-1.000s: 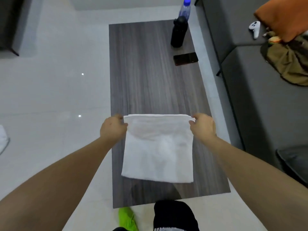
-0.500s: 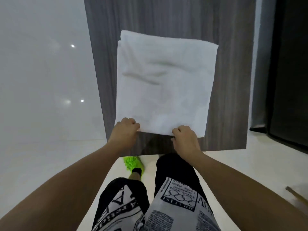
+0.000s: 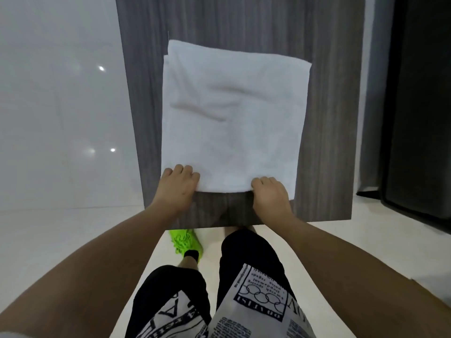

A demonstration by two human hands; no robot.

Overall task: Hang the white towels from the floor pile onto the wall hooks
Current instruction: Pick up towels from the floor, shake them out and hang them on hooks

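A white towel (image 3: 234, 118), folded into a rough square, lies flat on the dark wood-grain table (image 3: 327, 118). My left hand (image 3: 178, 189) grips the towel's near left corner with curled fingers. My right hand (image 3: 269, 196) grips the near edge toward the right, fingers curled over it. Both hands sit close to the table's near edge. No wall hooks or floor pile are in view.
Glossy pale floor (image 3: 61, 118) lies to the left of the table. A dark sofa (image 3: 419, 106) stands at the right. My legs in black-and-white printed shorts (image 3: 219, 301) and a green shoe (image 3: 186, 242) are just below the table's near edge.
One second ago I held the towel up by its top corners over the table. It now lies flat, and my hands hold its near edge. Since half a second ago little has changed.
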